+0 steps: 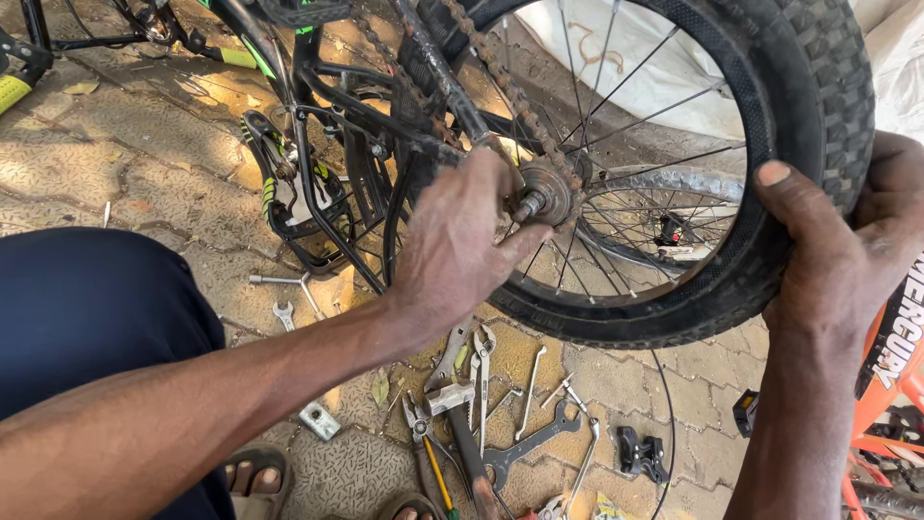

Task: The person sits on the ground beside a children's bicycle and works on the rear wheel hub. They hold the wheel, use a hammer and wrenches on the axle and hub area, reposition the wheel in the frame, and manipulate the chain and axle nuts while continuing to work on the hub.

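the rear wheel [674, 164] of an upturned small bike fills the upper middle, w/ knobbly black tyre [818, 87], thin spokes and a rusty chain [500, 87] running down to its hub [547, 193]. left hand [457, 241] sits at the hub, fingers curled narrow round the axle end, thumb tip touching the nut. right hand [837, 250] grips the tyre at the wheel's right edge, thumb over the inner rim, fingers wrapped behind. below the wheel, on the paved ground [144, 173], lie loose tools [481, 414]: spanners, pliers, a hammer. left of the wheel is the black-green frame [308, 144]. an orange bike part [885, 385] shows right of the wheel.
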